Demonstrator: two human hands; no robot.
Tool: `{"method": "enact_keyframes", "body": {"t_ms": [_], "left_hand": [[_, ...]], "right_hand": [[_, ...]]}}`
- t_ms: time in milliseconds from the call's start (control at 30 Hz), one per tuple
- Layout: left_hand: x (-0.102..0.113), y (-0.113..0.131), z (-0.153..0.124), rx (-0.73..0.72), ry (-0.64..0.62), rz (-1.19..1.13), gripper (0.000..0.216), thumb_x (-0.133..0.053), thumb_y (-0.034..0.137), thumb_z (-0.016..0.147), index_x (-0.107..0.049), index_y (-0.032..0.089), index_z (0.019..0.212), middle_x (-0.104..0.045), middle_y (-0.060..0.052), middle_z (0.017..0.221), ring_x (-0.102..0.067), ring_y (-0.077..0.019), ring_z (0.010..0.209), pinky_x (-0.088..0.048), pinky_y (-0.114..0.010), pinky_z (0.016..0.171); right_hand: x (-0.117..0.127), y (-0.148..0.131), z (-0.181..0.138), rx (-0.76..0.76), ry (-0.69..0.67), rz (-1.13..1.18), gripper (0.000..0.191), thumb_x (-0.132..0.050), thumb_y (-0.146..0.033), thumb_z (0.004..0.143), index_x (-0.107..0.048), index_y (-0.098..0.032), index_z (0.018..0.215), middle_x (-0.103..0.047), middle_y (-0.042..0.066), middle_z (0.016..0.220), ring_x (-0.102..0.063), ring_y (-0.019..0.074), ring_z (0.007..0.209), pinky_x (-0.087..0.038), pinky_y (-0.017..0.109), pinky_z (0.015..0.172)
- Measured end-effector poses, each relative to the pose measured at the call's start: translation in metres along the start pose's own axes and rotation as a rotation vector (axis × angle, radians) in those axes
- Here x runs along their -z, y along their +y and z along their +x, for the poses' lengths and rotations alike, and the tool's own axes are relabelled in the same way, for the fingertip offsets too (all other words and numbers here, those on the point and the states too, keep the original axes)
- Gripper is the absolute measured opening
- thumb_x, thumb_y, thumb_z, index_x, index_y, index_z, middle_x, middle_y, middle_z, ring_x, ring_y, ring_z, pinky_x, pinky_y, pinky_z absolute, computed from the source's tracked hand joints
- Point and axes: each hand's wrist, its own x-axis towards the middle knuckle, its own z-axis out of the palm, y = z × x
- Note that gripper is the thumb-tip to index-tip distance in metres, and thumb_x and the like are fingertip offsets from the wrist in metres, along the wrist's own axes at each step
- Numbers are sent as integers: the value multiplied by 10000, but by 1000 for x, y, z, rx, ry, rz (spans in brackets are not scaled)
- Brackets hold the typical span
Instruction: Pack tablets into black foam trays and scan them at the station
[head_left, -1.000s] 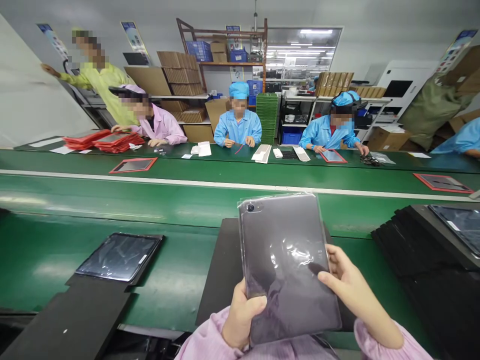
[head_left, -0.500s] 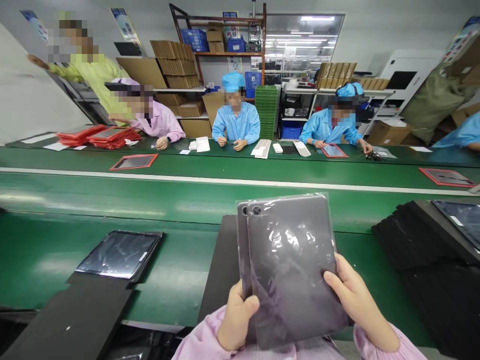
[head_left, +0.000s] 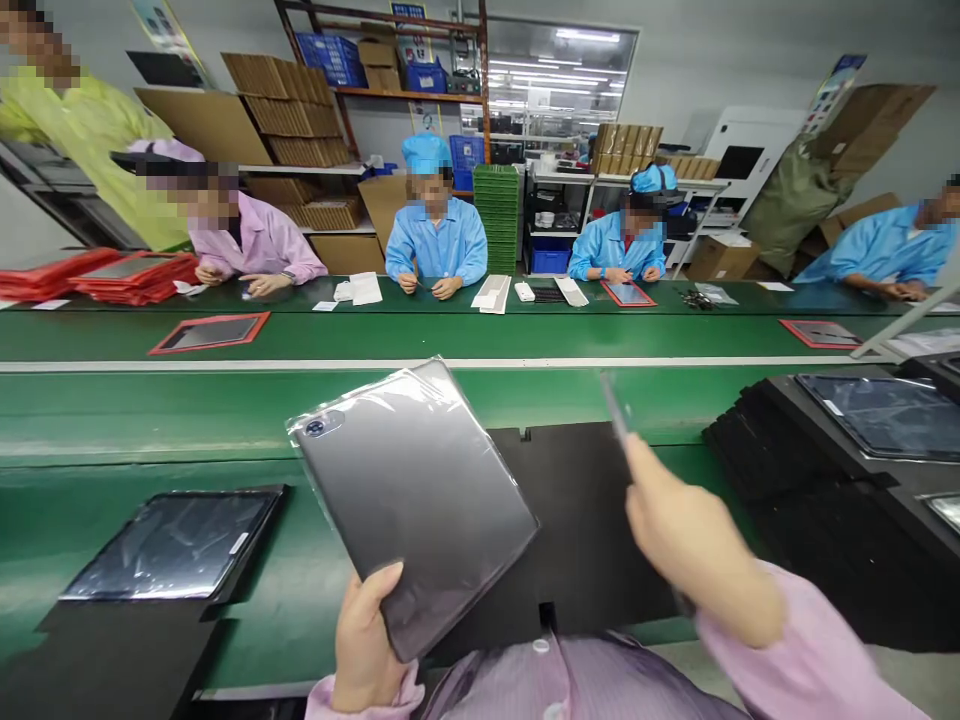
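The left hand pinches a film-wrapped tablet by its lower edge, where slick film could let it slip; the right hand grips a blurred, edge-on slab.

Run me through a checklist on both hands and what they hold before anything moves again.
1. Left hand gripping the wrapped tablet: ok, thumb across its back near the lower edge.
2. Clear film over that tablet: ok on the face and edges in view; whether it is sealed all round, cannot tell.
3. Tablet's screen in view for inspection: not ok, the back with the camera lens faces up.
4. Right hand holding one thin item: cannot tell how many, as it is edge-on and blurred.
5. Held items apart: ok, a gap shows between them.
6. Black sheet on the bench in front: ok, lying flat.
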Motion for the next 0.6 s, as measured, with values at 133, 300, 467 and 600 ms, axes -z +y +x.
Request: {"method": "enact_keyframes", "body": {"t_ms": [133, 300, 467, 600], "left_hand": [[0, -5, -4, 18, -82, 11, 260, -668, 175, 313, -546, 193, 542, -632, 27, 490, -613, -215, 496, -508, -316, 490], [0, -13, -12, 69, -195, 58, 294, -684, 176, 312, -611, 163, 597, -637, -4, 509, -564, -179, 431, -446, -272, 416], [-9, -22, -21, 65, -363, 82, 314, -683, 177, 408, -673, 154, 721, -671, -20, 591, -589, -175, 478, -458, -265, 460], [-26, -28, -22, 54, -501, 116, 247, -668, 162, 378, -652, 152, 624, -651, -26, 556, -577, -188, 501, -453, -280, 481]], "right_hand": [[-55, -54, 9, 178, -340, -91, 640, -445, 51, 668, -493, -4, 1304, -375, 330, 1363, -704, 285, 649, -559, 367, 525], [-53, -38, 29, 87, -403, 764, 352, -310, -265, 905, -583, -93, 1047, -701, 140, 850, -641, 170, 557, -535, 303, 574], [-15, -7, 42, 284, -287, 921, 292, -422, -417, 814, -383, -213, 609, -428, -38, 528, -448, 114, 487, -398, 231, 486], [-13, -17, 36, 365, 0, 600, 352, -343, -332, 872, -257, -220, 550, -359, -33, 490, -353, 110, 455, -289, 250, 459]]}}
